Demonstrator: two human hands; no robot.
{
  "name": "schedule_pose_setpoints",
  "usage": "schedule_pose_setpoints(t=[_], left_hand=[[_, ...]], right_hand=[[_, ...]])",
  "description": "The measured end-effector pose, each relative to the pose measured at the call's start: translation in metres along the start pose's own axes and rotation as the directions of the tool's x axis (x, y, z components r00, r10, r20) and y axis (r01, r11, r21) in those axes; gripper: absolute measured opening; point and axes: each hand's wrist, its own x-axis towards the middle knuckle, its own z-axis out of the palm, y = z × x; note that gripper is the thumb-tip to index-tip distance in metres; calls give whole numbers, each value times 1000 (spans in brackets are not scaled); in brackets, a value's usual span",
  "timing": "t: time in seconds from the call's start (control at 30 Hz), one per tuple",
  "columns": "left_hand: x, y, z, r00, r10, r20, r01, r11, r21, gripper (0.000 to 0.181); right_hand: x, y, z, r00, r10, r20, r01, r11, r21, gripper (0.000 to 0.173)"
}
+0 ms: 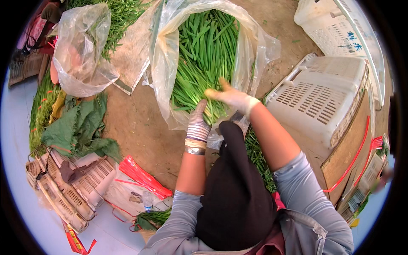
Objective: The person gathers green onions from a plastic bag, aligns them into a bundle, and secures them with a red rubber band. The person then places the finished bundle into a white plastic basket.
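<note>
Long green leafy stalks, like garlic chives, fill a clear plastic bag that lies open on the brown floor in front of me. My left hand, in a striped knit glove, grips the pale lower ends of a bunch of stalks at the bag's near edge. My right hand, in a whitish glove with yellowed fingertips, is just right of that bunch, thumb and fingers apart and slightly blurred. Whether its fingertips touch the stalks is hard to tell.
White plastic crates stand at the right by a brown board. Red plastic ties, a water bottle and a green woven sack lie left. Another clear bag and loose greens are at upper left.
</note>
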Motion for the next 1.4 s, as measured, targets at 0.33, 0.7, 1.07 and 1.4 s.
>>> schedule_pose_setpoints(t=[0.33, 0.7, 1.07, 1.4], left_hand=[[-17, 17, 58, 996, 64, -68, -25, 886, 463, 73], [-7, -17, 44, 454, 826, 335, 216, -467, 858, 72], [65, -35, -22, 752, 646, -130, 156, 17, 988, 108], [19, 25, 50, 803, 443, -400, 568, -363, 739, 124]], right_hand=[[30, 21, 19, 997, 1, 79, -15, 983, 181, 137], [35, 8, 8, 958, 45, 285, -164, 897, 410, 56], [-98, -87, 24, 994, 50, 99, -97, 820, 563, 41], [-353, -179, -27, 988, -40, 152, -54, 824, 563, 47]])
